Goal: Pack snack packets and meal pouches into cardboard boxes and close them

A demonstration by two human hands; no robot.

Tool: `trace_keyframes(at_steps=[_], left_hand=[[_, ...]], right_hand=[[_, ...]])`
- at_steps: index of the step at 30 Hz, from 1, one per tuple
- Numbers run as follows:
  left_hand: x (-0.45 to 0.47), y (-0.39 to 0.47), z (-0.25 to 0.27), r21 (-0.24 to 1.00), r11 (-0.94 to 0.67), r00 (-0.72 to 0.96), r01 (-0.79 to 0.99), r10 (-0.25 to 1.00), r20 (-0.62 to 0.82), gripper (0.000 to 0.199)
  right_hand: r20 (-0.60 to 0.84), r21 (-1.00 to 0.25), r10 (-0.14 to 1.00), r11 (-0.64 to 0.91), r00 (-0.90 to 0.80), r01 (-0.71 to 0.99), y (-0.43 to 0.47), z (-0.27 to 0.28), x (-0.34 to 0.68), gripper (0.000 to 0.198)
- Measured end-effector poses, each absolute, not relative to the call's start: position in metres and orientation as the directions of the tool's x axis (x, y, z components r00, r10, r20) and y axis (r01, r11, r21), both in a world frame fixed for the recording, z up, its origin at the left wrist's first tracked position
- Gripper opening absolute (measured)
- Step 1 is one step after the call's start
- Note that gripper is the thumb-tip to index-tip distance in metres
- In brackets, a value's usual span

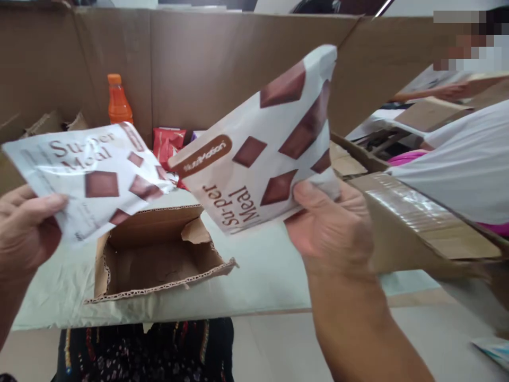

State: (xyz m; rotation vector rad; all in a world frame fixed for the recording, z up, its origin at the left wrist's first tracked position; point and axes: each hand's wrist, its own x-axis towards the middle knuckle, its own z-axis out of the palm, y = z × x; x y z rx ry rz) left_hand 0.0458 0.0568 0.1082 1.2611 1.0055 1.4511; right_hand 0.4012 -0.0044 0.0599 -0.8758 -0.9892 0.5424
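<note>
My left hand (29,228) pinches the lower left end of a white meal sachet (101,183) printed with brown squares and the words "Su-per Meal". A second sachet of the same design (250,151) is gripped along its lower right edge by my right hand (332,220), thumb on top. It is turned so its lettering runs sideways. The two sachets hang in the air side by side, their near ends close together. Below them an open cardboard box (159,286) with torn edges rests on the pale green cloth; its visible inside holds nothing.
Behind stands a tall cardboard wall (214,69). An orange bottle (119,103) and red packets (169,143) sit before it. Cardboard dividers (47,124) are at left. On the right are a taped carton (429,217) and another person in white (469,143). The cloth (266,281) covers the table.
</note>
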Motion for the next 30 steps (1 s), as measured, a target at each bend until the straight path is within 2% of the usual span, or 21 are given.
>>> trace_keyframes(at_steps=[3, 6, 8, 11, 15, 19, 22, 24, 27, 29, 30], left_hand=[[0.068, 0.058, 0.113, 0.974, -0.15, 0.232, -0.171, 0.954, 0.188, 0.017], [0.08, 0.065, 0.109, 0.974, -0.149, 0.488, -0.173, 0.846, 0.216, 0.023], [0.084, 0.067, 0.104, 0.972, -0.181, 0.584, -0.153, 0.777, 0.236, 0.024], [0.085, 0.065, 0.099, 0.971, -0.208, 0.654, -0.115, 0.72, 0.232, 0.021], [0.079, 0.061, 0.094, 0.976, -0.206, 0.679, -0.071, 0.707, 0.199, 0.022], [0.075, 0.061, 0.095, 0.981, -0.18, 0.583, -0.07, 0.791, 0.187, 0.032], [0.077, 0.057, 0.102, 0.973, -0.121, 0.556, -0.198, 0.804, 0.213, 0.041], [0.078, 0.052, 0.107, 0.968, -0.142, 0.593, -0.206, 0.769, 0.239, 0.047], [0.078, 0.04, 0.109, 0.941, -0.337, 0.504, -0.011, 0.811, 0.296, 0.03], [0.075, 0.031, 0.108, 0.874, -0.463, 0.39, 0.146, 0.839, 0.379, 0.017], [0.073, 0.027, 0.108, 0.835, -0.51, 0.349, 0.206, 0.836, 0.424, 0.014]], right_hand=[[0.54, -0.825, 0.774, 0.564, 0.331, 0.027, -0.006, 0.087, 0.391, 0.015], [0.558, -0.83, 0.814, 0.549, 0.159, 0.101, 0.001, 0.106, 0.383, 0.011], [0.522, -0.85, 0.849, 0.509, 0.084, 0.135, 0.01, 0.108, 0.38, 0.009], [0.484, -0.87, 0.873, 0.473, 0.061, 0.14, 0.022, 0.101, 0.378, 0.017], [0.488, -0.87, 0.868, 0.475, 0.09, 0.13, 0.028, 0.086, 0.372, 0.019], [0.468, -0.882, 0.882, 0.462, 0.057, 0.092, 0.027, 0.081, 0.361, 0.021], [0.56, -0.828, 0.816, 0.544, 0.144, 0.133, 0.025, 0.082, 0.35, 0.015], [0.621, -0.783, 0.763, 0.593, 0.18, 0.188, 0.022, 0.083, 0.343, 0.012], [0.686, -0.723, 0.704, 0.629, 0.185, 0.285, 0.011, 0.084, 0.331, 0.011], [0.697, -0.711, 0.685, 0.626, 0.21, 0.32, 0.001, 0.085, 0.324, 0.007], [0.69, -0.72, 0.687, 0.616, 0.23, 0.319, -0.004, 0.086, 0.321, 0.012]])
